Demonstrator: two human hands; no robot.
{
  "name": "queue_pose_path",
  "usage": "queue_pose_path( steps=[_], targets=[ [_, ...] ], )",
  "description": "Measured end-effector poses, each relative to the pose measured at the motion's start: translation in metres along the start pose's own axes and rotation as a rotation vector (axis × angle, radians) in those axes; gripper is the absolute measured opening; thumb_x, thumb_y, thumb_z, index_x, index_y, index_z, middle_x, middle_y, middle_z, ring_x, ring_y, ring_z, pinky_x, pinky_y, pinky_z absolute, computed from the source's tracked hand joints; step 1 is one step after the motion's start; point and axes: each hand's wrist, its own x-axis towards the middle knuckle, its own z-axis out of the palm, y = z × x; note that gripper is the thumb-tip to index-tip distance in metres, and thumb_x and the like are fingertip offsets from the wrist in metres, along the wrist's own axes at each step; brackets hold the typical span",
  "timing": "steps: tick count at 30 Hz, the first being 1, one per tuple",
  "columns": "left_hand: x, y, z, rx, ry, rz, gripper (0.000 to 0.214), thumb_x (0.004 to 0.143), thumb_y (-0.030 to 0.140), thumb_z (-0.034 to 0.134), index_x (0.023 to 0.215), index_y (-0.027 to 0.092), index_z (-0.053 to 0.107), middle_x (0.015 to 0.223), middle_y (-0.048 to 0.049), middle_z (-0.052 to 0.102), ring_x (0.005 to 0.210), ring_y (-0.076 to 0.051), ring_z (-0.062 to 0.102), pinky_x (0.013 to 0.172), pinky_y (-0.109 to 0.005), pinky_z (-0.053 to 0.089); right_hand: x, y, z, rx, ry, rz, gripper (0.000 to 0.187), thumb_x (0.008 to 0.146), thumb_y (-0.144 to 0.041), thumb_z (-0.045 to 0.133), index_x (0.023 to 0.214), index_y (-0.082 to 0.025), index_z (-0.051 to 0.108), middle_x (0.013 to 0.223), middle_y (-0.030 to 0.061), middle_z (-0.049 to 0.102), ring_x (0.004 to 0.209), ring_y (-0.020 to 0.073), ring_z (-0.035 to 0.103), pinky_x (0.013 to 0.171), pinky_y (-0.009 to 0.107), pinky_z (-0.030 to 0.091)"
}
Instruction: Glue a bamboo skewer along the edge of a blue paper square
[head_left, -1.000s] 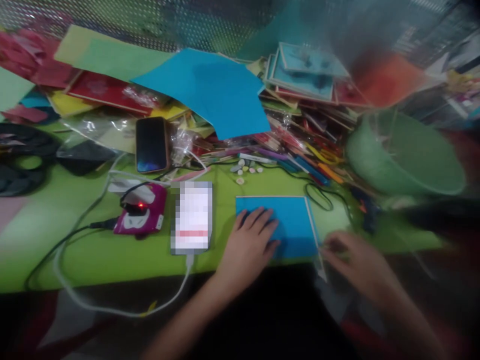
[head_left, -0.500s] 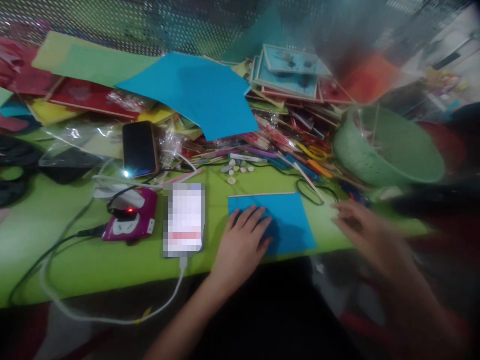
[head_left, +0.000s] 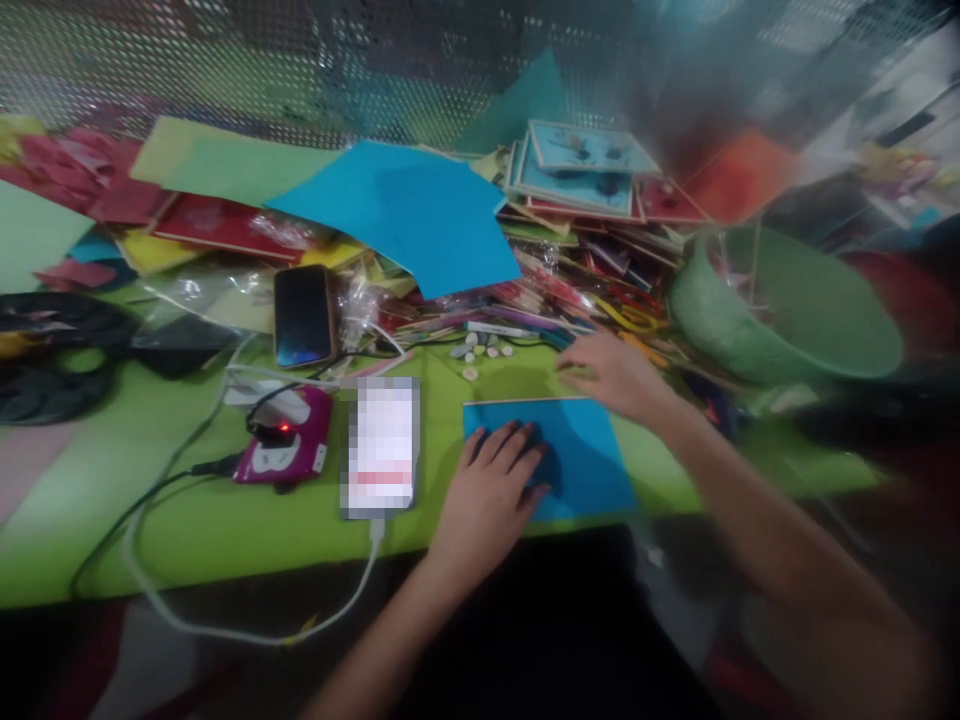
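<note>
Left hand [head_left: 491, 490] lies flat on the blue card [head_left: 577, 450], palm down. Its grip is wide with the fingers spread, pinning the card and holding nothing. The card sits on the green desk [head_left: 187, 500] right at the near edge, directly ahead of the person. Right hand [head_left: 611, 372] is at 12 o'clock of the card, at the fringe of the pile of pens and pencils [head_left: 570, 300]. It is motion-blurred with the fingers loosely curled, so I cannot tell if its grip has anything in it. The right forearm crosses above the card's 3 o'clock side. Small pale pieces [head_left: 484, 350] lie loose at 11 o'clock of the card. The phone with the lit screen [head_left: 380, 445] is at 9 o'clock, just beside the left hand, and its white cable [head_left: 247, 625] hangs off the desk edge. The magenta device [head_left: 283, 450] is further out at 9 o'clock and the black phone [head_left: 303, 315] is at 10 o'clock. The green bowl [head_left: 787, 310] is at 2 o'clock and the big blue sheet [head_left: 420, 215] at 12 o'clock, on top of the clutter. Risks, as I judge them:
- The card could slip off the near edge if the palm eases, since it is so close to the drop.
- The right hand could knock pens loose or scatter the pale pieces, because the pile is loose.
- The left elbow could snag the dangling cable and drag the phone.
</note>
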Motion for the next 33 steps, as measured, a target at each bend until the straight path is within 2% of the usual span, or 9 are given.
queue_pose_path(
  steps=[3, 7, 12, 15, 18, 20, 22, 26, 33],
  targets=[
    [0.001, 0.0, 0.001, -0.001, 0.005, -0.001, 0.04, 0.106, 0.036, 0.068, 0.145, 0.028, 0.063, 0.163, 0.0027, 0.055, 0.15, -0.026, 0.05, 0.126, -0.054, 0.032, -0.009, -0.014, 0.015, -0.058, -0.026, -0.087, 0.011, 0.095, -0.029, 0.076, 0.098, -0.018, 0.077, 0.103, 0.0053, 0.076, 0.103, 0.0238, 0.066, 0.087, 0.035, 0.046],
    [0.001, -0.002, 0.003, 0.014, 0.007, -0.005, 0.041, 0.104, 0.031, 0.072, 0.144, 0.029, 0.064, 0.163, 0.0025, 0.055, 0.15, -0.027, 0.051, 0.125, -0.055, 0.034, -0.001, -0.019, 0.025, -0.157, 0.058, 0.008, 0.015, 0.1, -0.021, 0.063, 0.091, -0.015, 0.073, 0.095, 0.0084, 0.073, 0.096, 0.0237, 0.064, 0.08, 0.037, 0.038],
    [0.003, -0.003, -0.002, 0.016, -0.04, -0.007, 0.041, 0.104, 0.032, 0.072, 0.144, 0.029, 0.066, 0.162, 0.0009, 0.056, 0.148, -0.03, 0.053, 0.123, -0.059, 0.039, -0.004, 0.01, 0.012, -0.156, 0.188, 0.178, 0.016, 0.101, -0.023, 0.061, 0.104, -0.018, 0.076, 0.109, 0.0076, 0.075, 0.106, 0.0245, 0.065, 0.086, 0.035, 0.041],
    [0.016, 0.0, -0.012, 0.026, -0.147, -0.05, 0.043, 0.106, 0.036, 0.068, 0.149, 0.026, 0.065, 0.162, -0.0012, 0.055, 0.148, -0.031, 0.053, 0.124, -0.059, 0.04, -0.021, 0.038, -0.005, -0.152, 0.243, 0.341, 0.017, 0.099, -0.025, 0.063, 0.107, -0.02, 0.078, 0.113, 0.008, 0.074, 0.105, 0.0255, 0.065, 0.083, 0.035, 0.041],
    [0.04, 0.005, -0.022, 0.074, -0.257, -0.174, 0.051, 0.108, 0.036, 0.065, 0.156, 0.023, 0.06, 0.167, -0.0037, 0.05, 0.153, -0.03, 0.048, 0.129, -0.056, 0.035, -0.038, 0.061, -0.02, -0.165, 0.179, 0.515, 0.019, 0.1, -0.031, 0.066, 0.109, -0.021, 0.079, 0.111, 0.0083, 0.073, 0.102, 0.0258, 0.065, 0.076, 0.034, 0.037],
    [0.056, 0.008, -0.025, 0.131, -0.286, -0.235, 0.054, 0.109, 0.036, 0.064, 0.159, 0.02, 0.057, 0.168, -0.0062, 0.048, 0.155, -0.031, 0.044, 0.131, -0.056, 0.031, -0.044, 0.07, -0.025, -0.152, 0.111, 0.568, 0.02, 0.099, -0.034, 0.068, 0.11, -0.021, 0.08, 0.112, 0.0073, 0.072, 0.102, 0.0252, 0.065, 0.076, 0.034, 0.037],
    [0.068, 0.01, -0.026, 0.181, -0.294, -0.256, 0.053, 0.108, 0.035, 0.065, 0.159, 0.02, 0.057, 0.166, -0.0075, 0.05, 0.152, -0.032, 0.047, 0.129, -0.057, 0.032, -0.047, 0.073, -0.026, -0.132, 0.07, 0.554, 0.02, 0.099, -0.034, 0.07, 0.111, -0.022, 0.08, 0.114, 0.0065, 0.072, 0.104, 0.0249, 0.065, 0.078, 0.034, 0.039],
    [0.081, 0.012, -0.028, 0.229, -0.335, -0.264, 0.051, 0.104, 0.03, 0.071, 0.153, 0.022, 0.061, 0.151, -0.0099, 0.06, 0.138, -0.035, 0.055, 0.117, -0.058, 0.043, -0.044, 0.074, -0.025, -0.104, 0.036, 0.531, 0.022, 0.098, -0.036, 0.071, 0.112, -0.022, 0.081, 0.114, 0.0064, 0.071, 0.103, 0.0241, 0.066, 0.08, 0.034, 0.041],
    [0.1, 0.004, -0.037, 0.184, -0.392, -0.325, 0.051, 0.094, 0.038, 0.083, 0.133, 0.009, 0.067, 0.135, -0.018, 0.065, 0.133, -0.04, 0.057, 0.112, -0.061, 0.043, -0.041, 0.086, -0.03, -0.079, 0.05, 0.543, 0.026, 0.099, -0.044, 0.067, 0.109, -0.023, 0.08, 0.109, 0.0045, 0.074, 0.095, 0.0219, 0.067, 0.074, 0.033, 0.041]
  ],
)
